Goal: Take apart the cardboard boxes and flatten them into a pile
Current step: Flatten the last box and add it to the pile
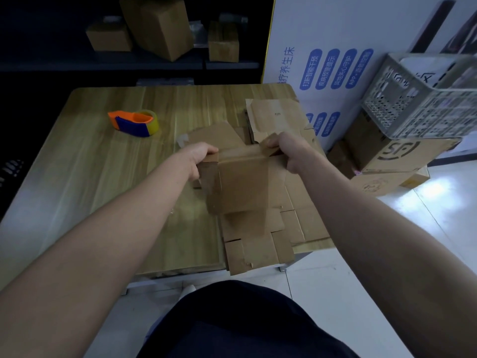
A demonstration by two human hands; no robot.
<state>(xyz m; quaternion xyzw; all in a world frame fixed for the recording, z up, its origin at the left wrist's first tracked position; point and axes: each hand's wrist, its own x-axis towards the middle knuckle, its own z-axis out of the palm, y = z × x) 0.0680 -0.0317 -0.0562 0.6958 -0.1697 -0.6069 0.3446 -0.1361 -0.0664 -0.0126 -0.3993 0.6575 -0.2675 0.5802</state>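
Note:
A small brown cardboard box (240, 182) is held up above the wooden table (103, 164), still in box shape with tape along its top. My left hand (200, 157) grips its upper left edge. My right hand (286, 151) grips its upper right corner, with the fingers curled over the top flap. Under and behind the box lies a pile of flattened cardboard (268, 233) along the table's right side, and its near end sticks out over the front edge.
An orange and blue tape dispenser (134, 122) sits at the table's back left. Unopened boxes (157, 27) stand on a dark shelf behind. To the right are a white printed panel (322, 60), stacked cartons (395, 156) and a grey plastic crate (423, 99).

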